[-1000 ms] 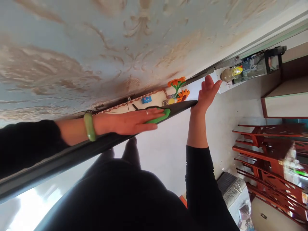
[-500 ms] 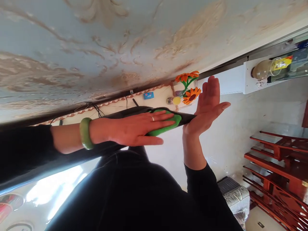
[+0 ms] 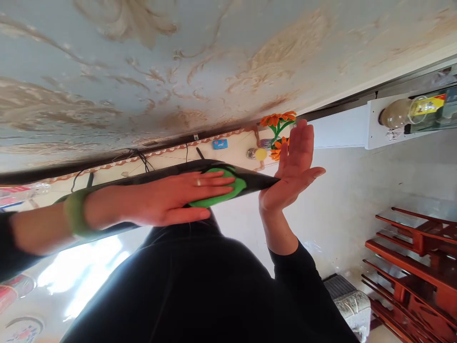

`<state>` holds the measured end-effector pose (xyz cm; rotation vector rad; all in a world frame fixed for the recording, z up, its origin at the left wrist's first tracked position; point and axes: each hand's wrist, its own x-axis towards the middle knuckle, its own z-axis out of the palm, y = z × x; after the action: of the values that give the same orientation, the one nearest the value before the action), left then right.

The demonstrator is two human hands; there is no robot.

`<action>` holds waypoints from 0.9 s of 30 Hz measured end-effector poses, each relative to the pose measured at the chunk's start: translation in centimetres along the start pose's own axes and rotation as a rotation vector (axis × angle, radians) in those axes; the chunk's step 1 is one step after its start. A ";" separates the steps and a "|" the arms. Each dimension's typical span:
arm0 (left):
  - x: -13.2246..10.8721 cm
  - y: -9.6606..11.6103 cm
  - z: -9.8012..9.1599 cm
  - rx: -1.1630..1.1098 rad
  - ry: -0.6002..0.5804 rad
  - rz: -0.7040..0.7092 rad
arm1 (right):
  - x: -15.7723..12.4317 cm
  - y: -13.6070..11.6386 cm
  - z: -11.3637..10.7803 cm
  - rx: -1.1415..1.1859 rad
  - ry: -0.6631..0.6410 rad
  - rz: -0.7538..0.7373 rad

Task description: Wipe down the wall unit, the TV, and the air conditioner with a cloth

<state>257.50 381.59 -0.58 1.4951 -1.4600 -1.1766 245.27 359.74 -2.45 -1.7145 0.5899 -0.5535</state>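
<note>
My left hand (image 3: 167, 202), with a green bangle (image 3: 74, 212) on the wrist, holds a green cloth (image 3: 233, 188) pressed against a thin black panel (image 3: 259, 181). Its fingers lie together over the cloth. My right hand (image 3: 293, 166) is open, with the palm flat and fingers straight, against the panel's far end. The panel runs from the left edge of the view to that hand. Both arms wear black sleeves.
A pale wall (image 3: 214, 57) with beige swirls fills the top. Behind the panel are orange artificial flowers (image 3: 276, 119), a small blue box (image 3: 219, 143) and dark cables (image 3: 139, 157). A white shelf (image 3: 373, 133) holds a jar (image 3: 394, 114). Red wooden furniture (image 3: 421, 247) stands at the right.
My left hand and the cloth slid back along the panel toward the left. My right hand stayed flat at the panel's end. The view shifted.
</note>
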 end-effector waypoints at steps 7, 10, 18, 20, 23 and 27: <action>0.6 0.6 0.5 -0.029 0.006 -0.040 | 0.1 0.0 0.2 -0.116 0.030 -0.079; 4.1 0.4 0.5 -0.043 0.012 0.006 | 0.0 -0.5 0.5 -0.054 0.077 -0.060; 9.2 0.4 0.4 -0.058 0.029 0.084 | -0.4 -0.9 1.0 -0.200 0.046 -0.086; 8.7 0.5 0.3 -0.069 0.042 0.080 | -0.3 -0.7 1.0 -0.233 0.057 -0.077; 7.9 0.5 0.2 -0.060 0.051 0.094 | -0.1 -0.4 1.1 -0.245 0.090 -0.082; 9.2 0.1 0.1 -0.055 -0.011 0.087 | 0.1 -0.4 1.4 -0.151 0.203 -0.070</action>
<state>256.76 372.47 -1.59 1.3768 -1.4731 -1.1649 246.28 360.79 -2.38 -1.8388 0.7331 -0.7552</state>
